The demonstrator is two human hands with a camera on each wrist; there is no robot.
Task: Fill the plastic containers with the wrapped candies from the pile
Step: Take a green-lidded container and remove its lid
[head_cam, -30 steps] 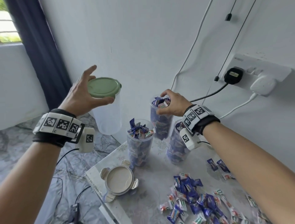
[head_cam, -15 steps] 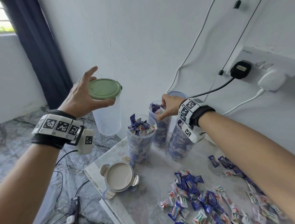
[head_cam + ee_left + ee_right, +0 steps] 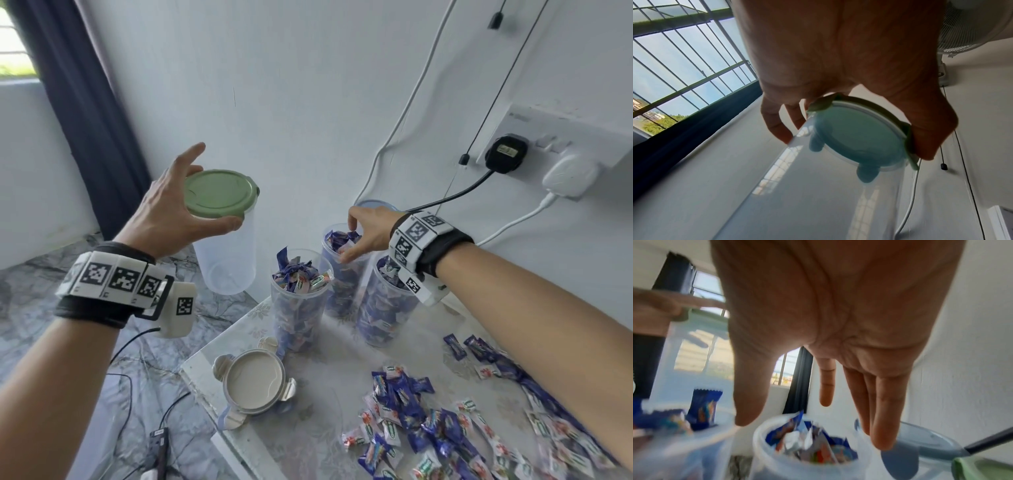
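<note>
My left hand (image 3: 171, 205) holds an empty clear container (image 3: 226, 260) in the air beyond the table's left edge, thumb and fingers curled round its green lid (image 3: 219, 193). The left wrist view shows the same grip on the green lid (image 3: 857, 134). Three clear containers packed with wrapped candies stand near the wall: a front one (image 3: 299, 281), a back one (image 3: 339, 240) and a right one (image 3: 387, 301). My right hand (image 3: 366, 233) hovers over the back container (image 3: 807, 446) with straight fingers, holding nothing. The candy pile (image 3: 428, 428) lies at the table's near right.
A beige clip lid (image 3: 253, 383) lies upside down by the table's (image 3: 325, 359) left corner. A blue lid (image 3: 376, 204) leans by the wall behind the containers. A wall socket with plugs (image 3: 507, 152) and hanging cables sit at right. Cables and marble floor are at left.
My right hand has sunk over the back container and its curled fingers have straightened out toward the wall. The left hand still holds the lidded container in about the same place.
</note>
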